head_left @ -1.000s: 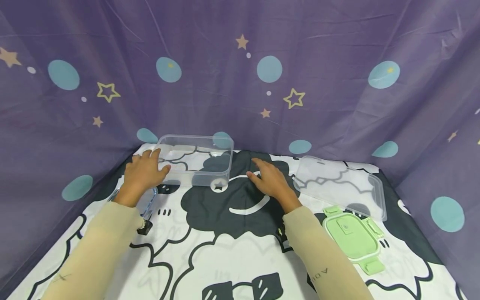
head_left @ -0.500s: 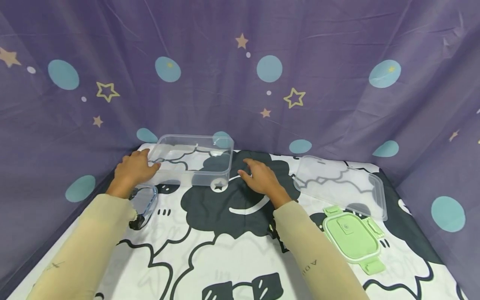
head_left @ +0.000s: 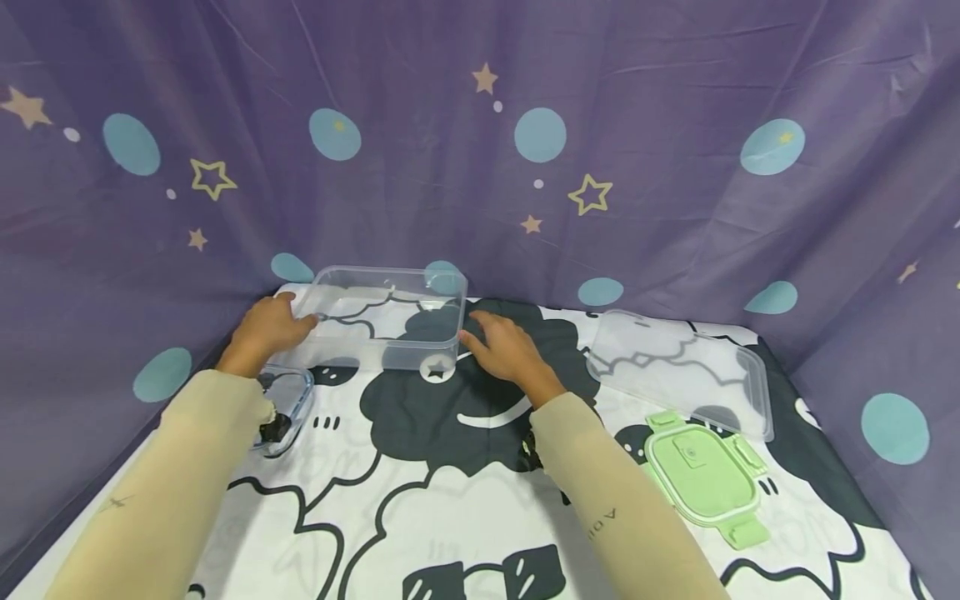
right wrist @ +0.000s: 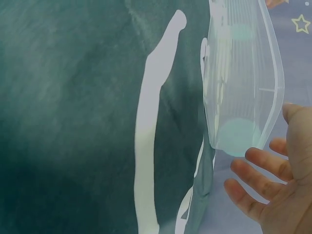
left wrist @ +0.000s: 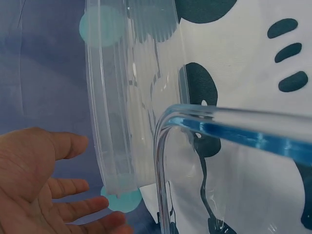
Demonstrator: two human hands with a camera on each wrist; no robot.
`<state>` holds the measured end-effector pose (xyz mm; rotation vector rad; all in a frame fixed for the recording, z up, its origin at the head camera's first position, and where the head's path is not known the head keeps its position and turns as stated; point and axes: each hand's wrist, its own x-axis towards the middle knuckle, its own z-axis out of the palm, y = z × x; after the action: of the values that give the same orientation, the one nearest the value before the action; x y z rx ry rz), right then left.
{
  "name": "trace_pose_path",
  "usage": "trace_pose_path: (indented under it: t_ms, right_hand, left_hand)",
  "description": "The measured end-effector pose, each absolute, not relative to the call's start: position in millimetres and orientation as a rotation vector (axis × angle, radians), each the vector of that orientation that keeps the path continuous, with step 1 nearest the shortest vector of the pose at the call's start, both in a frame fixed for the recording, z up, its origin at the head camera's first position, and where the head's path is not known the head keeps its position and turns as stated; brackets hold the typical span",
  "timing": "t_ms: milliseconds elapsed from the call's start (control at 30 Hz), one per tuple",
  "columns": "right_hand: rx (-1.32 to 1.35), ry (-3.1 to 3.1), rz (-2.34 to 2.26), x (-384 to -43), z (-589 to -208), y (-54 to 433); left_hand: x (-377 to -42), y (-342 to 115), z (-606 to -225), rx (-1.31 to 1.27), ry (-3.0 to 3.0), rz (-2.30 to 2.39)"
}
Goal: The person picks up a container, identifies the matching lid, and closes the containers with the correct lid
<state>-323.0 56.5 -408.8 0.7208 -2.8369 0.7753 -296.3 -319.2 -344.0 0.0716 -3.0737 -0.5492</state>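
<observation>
A clear plastic rectangular container (head_left: 420,354) stands at the back left of the table, its mouth facing up. At its left end my left hand (head_left: 268,329) has its fingers spread; in the left wrist view the fingers of that hand (left wrist: 48,187) lie apart from the container wall (left wrist: 109,97). By the right end is my right hand (head_left: 504,348). In the right wrist view this hand (right wrist: 275,180) has extended fingers and its thumb close to the rim of the container (right wrist: 243,78); whether it touches cannot be told. Neither hand holds anything.
A clear container with a blue-tinted rim (head_left: 306,398) stands under my left forearm, partly hidden. At the right lie a clear plastic lid (head_left: 667,367) and a green clip-on lid (head_left: 705,475). Behind the table hangs a purple curtain (head_left: 420,125).
My left hand has moved left and down, to outside the container's left end. My right hand has moved left, up to its right end. The container looks unmoved.
</observation>
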Motion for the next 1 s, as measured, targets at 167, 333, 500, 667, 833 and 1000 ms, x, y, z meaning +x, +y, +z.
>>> trace_pose_path:
  t_ms: [167, 333, 500, 667, 833, 1000]
  right_hand:
    - [0.711, -2.840, 0.809, -323, -408, 51]
    - [0.710, -2.816, 0.960, -325, -409, 46]
    - [0.653, -2.770, 1.146, -328, -412, 41]
    - [0.545, -2.722, 1.316, -331, -415, 39]
    - [0.450, -2.697, 1.559, -329, -416, 36]
    - [0.335, -2.585, 1.972, -330, -417, 32]
  left_hand:
    - [-305, -322, -349, 0.064, -3.051, -0.580]
    - [-312, -327, -352, 0.105, -3.043, -0.616]
    - [-315, -332, -354, 0.129, -3.002, -0.682]
    - [-320, -334, -357, 0.216, -2.971, -0.913]
    - [-325, -340, -358, 0.307, -2.962, -1.161]
    - [-331, -349, -356, 0.334, -2.925, -1.350]
